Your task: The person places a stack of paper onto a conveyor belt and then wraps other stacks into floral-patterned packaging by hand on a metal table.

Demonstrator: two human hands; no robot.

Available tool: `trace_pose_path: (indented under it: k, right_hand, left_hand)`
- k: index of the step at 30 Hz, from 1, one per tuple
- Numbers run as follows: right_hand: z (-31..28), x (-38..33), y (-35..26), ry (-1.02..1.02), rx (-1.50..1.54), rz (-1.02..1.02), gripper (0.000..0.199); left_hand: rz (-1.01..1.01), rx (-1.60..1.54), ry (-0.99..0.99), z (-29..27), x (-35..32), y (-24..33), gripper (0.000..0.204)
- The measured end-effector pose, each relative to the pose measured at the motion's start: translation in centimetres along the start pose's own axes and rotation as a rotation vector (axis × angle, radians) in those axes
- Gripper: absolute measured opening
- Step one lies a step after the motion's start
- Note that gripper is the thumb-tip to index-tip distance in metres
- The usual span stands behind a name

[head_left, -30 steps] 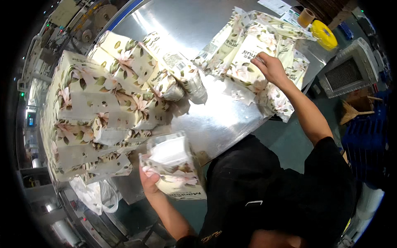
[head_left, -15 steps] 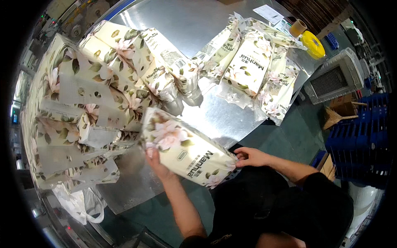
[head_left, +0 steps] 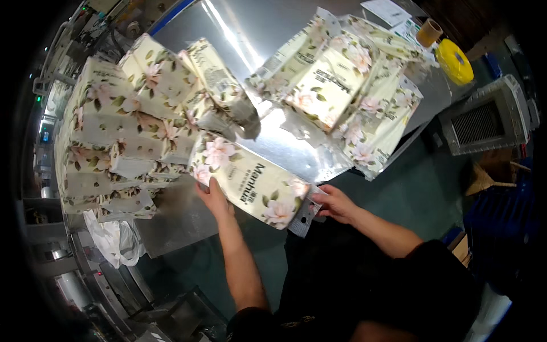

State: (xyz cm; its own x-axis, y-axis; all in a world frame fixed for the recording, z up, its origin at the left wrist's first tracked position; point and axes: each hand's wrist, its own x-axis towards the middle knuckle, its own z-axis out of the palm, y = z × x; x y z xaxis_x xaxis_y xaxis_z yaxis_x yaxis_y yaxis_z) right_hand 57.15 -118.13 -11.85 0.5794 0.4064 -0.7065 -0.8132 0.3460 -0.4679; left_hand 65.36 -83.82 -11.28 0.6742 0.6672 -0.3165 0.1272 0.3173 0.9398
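I hold a long floral-printed tissue pack (head_left: 250,179) over the near edge of the shiny steel table (head_left: 273,134). My left hand (head_left: 212,196) grips its left end from below. My right hand (head_left: 333,202) pinches the flat plastic seal at its right end. To the left stands a big heap of the same floral packs (head_left: 122,125), some leaning. A second group of floral packs (head_left: 347,91) lies at the table's far right.
A yellow tape roll (head_left: 454,61) and a brown cardboard tube (head_left: 428,31) sit at the far right corner beside papers. A grey machine with a grille (head_left: 484,122) stands right of the table. White plastic bags (head_left: 114,242) hang at the lower left. Blue crates (head_left: 501,222) sit right.
My right hand came back from the far right packs and took the seal end of the pack. Both hands have turned the pack lengthwise and lifted it toward the table edge.
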Motion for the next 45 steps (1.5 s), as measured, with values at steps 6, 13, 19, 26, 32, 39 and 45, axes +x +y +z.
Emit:
trace_pose_path:
  k: [6,13,19,26,32,39,45]
  right_hand:
    - [0.0,1.0,1.2,-0.157,0.079,0.006,0.024]
    - [-2.5,1.3,-3.9,-0.101,0.197,-0.095,0.021]
    - [-2.1,-0.9,-4.3,-0.172,0.213,-0.091,0.025]
    - [-2.2,1.4,-2.5,-0.115,0.301,-0.129,0.017]
    - [-3.2,2.8,-1.6,-0.147,0.345,-0.171,0.011]
    - [-7.0,-5.5,-3.6,-0.159,0.034,-0.176,0.001]
    - [-12.1,-16.0,-7.0,-0.150,-0.051,-0.188,0.001]
  left_hand:
    - [-0.127,0.273,-0.165,0.1,-13.0,-0.9,0.078]
    - [0.340,0.615,-0.232,2.8,-21.2,-2.8,0.059]
    - [0.165,0.564,-0.590,8.6,-25.5,-2.6,0.040]
    - [0.139,0.712,-0.601,9.4,-25.0,-5.3,0.047]
    - [0.288,0.853,-0.595,11.7,-25.3,-5.9,0.047]
    - [0.526,1.262,-0.383,10.5,-22.1,-9.7,0.053]
    - [0.501,1.334,-0.381,12.4,-21.7,-9.6,0.056]
